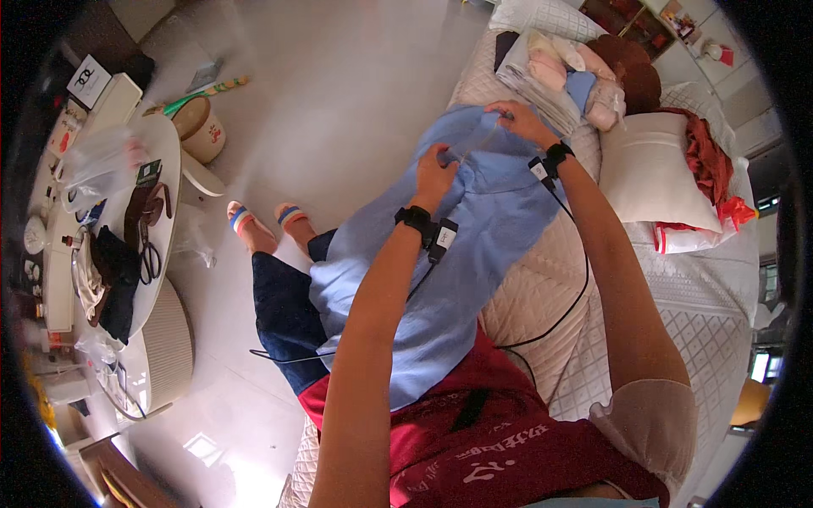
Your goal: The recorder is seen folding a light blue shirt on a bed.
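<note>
A light blue cloth garment (470,216) is spread over my lap and reaches onto the edge of the bed. My left hand (436,176) pinches its fabric between thumb and fingers, near a gathered seam. Farther out and to the right, my right hand (522,124) grips the garment by its far edge. Between the two hands runs a thin pale strand (473,147), too fine to identify. Both wrists wear black bands with small labelled modules and cables.
Pillows, plastic-bagged items (540,70) and a white cushion (645,171) lie on the quilted bed (692,330) to my right. At left, a white oval table (166,209) bears scissors (150,257), cloths and plastic bags. A bin (202,136) stands behind it.
</note>
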Motion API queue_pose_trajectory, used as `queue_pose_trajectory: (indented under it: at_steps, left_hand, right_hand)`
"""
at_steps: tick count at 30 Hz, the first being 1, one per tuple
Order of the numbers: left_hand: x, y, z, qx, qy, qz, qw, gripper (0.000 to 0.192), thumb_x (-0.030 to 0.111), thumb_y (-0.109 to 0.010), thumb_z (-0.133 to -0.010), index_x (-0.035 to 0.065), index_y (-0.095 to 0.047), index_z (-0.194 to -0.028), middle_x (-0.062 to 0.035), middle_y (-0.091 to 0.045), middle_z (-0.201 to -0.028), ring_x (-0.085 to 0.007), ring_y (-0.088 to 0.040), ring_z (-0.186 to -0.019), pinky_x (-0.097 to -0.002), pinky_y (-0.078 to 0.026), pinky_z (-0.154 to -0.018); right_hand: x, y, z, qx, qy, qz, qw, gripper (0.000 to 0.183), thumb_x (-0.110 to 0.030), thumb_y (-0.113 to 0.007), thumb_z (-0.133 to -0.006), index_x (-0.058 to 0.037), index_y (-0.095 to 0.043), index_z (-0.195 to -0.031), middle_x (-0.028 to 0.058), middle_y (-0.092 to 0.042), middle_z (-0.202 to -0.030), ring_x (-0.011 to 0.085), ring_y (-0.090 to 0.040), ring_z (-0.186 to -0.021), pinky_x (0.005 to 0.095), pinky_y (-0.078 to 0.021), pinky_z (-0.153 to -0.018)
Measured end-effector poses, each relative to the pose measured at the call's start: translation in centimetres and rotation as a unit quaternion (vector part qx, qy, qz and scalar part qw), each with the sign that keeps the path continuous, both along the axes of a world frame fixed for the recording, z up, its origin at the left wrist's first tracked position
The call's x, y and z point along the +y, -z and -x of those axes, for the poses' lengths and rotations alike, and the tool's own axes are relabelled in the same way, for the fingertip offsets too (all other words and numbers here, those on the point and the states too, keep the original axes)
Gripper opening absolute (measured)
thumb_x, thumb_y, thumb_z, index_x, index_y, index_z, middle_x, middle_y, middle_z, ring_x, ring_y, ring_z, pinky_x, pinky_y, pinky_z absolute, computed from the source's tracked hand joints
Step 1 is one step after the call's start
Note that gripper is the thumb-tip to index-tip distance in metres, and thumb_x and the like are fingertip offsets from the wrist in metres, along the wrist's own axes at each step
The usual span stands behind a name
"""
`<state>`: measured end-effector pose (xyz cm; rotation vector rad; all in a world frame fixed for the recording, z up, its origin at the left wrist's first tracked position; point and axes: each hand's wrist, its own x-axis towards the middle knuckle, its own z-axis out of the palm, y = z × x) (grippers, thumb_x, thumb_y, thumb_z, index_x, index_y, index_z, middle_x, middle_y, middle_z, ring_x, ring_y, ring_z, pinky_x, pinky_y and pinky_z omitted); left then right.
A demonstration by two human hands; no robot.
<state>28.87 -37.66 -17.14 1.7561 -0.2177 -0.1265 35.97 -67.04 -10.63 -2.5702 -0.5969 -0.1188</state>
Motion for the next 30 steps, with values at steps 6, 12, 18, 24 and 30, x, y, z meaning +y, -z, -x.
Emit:
queue_pose_trajectory:
  at_steps: [6, 12, 18, 24, 30]
  left_hand:
    - [-0.1, 2.6, -1.7, 0.042, -0.005, 0.056, 0.998, 0.046, 0.021, -0.079, -0.085, -0.0037, -0.063, -0.120, -0.0100, -0.070, -0.089, -0.0172, -0.065, -0.072, -0.0329, -0.054, -0.065]
    - [0.3, 2.1, -2.4, -0.017, -0.071, -0.044, 0.996, 0.023, 0.014, -0.079, -0.073, -0.0003, -0.065, -0.085, -0.0135, -0.068, -0.077, -0.0270, -0.066, -0.069, -0.0393, -0.053, -0.066]
    - [0.6, 1.9, -2.0, 0.007, -0.112, 0.035, 0.993, 0.031, 0.016, -0.080, -0.071, 0.0005, -0.063, -0.092, -0.0120, -0.067, -0.078, -0.0271, -0.066, -0.072, -0.0401, -0.054, -0.071]
    - [-0.8, 0.7, -1.7, 0.009, -0.099, -0.069, 0.993, 0.047, 0.019, -0.083, -0.076, -0.0047, -0.065, -0.112, -0.0083, -0.066, -0.086, -0.0187, -0.066, -0.078, -0.0334, -0.055, -0.067]
    - [-0.2, 0.9, -2.1, 0.115, -0.014, 0.079, 0.990, 0.046, 0.017, -0.083, -0.071, -0.0061, -0.071, -0.109, -0.0148, -0.073, -0.096, -0.0227, -0.068, -0.086, -0.0352, -0.053, -0.078]
  right_hand:
    - [1.3, -0.2, -0.8, 0.041, 0.064, -0.041, 0.996, 0.030, -0.007, -0.069, -0.087, -0.0078, -0.067, -0.117, 0.0100, -0.071, -0.101, 0.0236, -0.066, -0.087, 0.0372, -0.0527, -0.077]
    - [0.9, -0.5, -0.5, 0.030, 0.155, -0.075, 0.985, 0.020, -0.007, -0.068, -0.091, -0.0036, -0.067, -0.111, 0.0064, -0.071, -0.085, 0.0172, -0.067, -0.068, 0.0323, -0.0526, -0.064]
    - [1.9, -1.1, 0.2, 0.129, 0.195, -0.218, 0.947, 0.017, -0.005, -0.061, -0.097, -0.0001, -0.065, -0.112, 0.0065, -0.070, -0.090, 0.0142, -0.071, -0.068, 0.0246, -0.0547, -0.057]
    - [1.7, -2.6, 1.6, 0.180, 0.152, -0.265, 0.935, 0.031, 0.000, -0.055, -0.099, -0.0013, -0.061, -0.129, 0.0105, -0.068, -0.105, 0.0178, -0.073, -0.080, 0.0267, -0.0600, -0.066]
    - [2.3, -6.0, 4.2, 0.227, 0.142, -0.305, 0.914, 0.039, 0.002, -0.054, -0.097, 0.0042, -0.053, -0.136, 0.0129, -0.064, -0.116, 0.0219, -0.073, -0.092, 0.0287, -0.0601, -0.080]
